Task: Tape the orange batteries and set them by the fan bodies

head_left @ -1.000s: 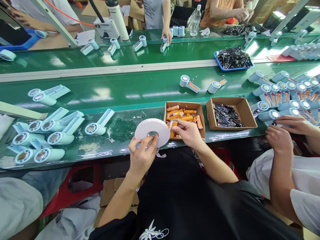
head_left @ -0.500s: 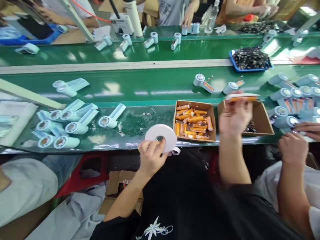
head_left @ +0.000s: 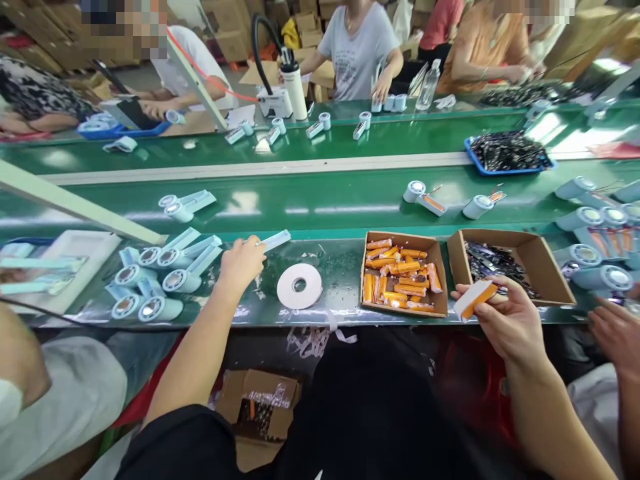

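Observation:
My left hand [head_left: 243, 263] is closed over the round head of a light blue handheld fan housing. The handle [head_left: 277, 240] of that housing points up and right from my fingers; its head is hidden under the hand. In my right hand [head_left: 513, 317] is an orange-wrapped battery [head_left: 473, 308] with a white strip along one face, pinched between thumb and fingers in front of the cardboard boxes. A white tape roll [head_left: 285, 287] lies flat on the bench between my hands, its loose end hanging over the front edge.
An open box [head_left: 367, 310] of orange batteries and another box [head_left: 560, 287] with dark parts stand at right. Several fan housings [head_left: 160, 309] cluster at left, more [head_left: 607, 277] at far right. A blue tray [head_left: 500, 170] holds black parts. Co-workers' hands are at the far bench and right.
My left hand has let go of the tape roll on the bench and moved left onto a fan housing. My right hand has come down with the battery. The view has tilted up.

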Tool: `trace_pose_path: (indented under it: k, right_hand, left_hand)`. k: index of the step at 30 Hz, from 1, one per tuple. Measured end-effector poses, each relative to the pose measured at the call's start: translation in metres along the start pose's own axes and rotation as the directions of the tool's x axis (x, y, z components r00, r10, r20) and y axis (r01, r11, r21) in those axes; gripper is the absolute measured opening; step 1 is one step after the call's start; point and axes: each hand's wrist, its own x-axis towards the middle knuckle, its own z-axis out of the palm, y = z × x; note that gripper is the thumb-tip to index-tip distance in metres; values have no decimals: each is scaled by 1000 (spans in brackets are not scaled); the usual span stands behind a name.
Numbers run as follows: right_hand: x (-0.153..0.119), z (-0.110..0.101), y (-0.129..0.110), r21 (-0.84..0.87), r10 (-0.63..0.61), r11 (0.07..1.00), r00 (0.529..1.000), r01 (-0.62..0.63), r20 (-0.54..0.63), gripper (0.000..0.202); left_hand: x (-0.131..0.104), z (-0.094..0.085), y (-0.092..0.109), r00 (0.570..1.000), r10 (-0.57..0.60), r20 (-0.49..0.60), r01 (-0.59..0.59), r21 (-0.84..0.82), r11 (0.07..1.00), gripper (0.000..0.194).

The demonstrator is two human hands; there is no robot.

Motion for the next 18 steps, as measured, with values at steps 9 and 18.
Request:
trace_pose_path:
  k: [9, 18]
  right_hand:
    - [175, 118, -5, -250, -114, 949, 947, 193, 299, 55]
    - [247, 203, 58, -746, 109, 429, 790, 510, 603, 36]
  left_hand:
    - [181, -20, 121, 864, 504, 3, -485, -267, 833, 16]
    - [189, -2, 134, 933, 357, -41, -345, -380, 858, 31]
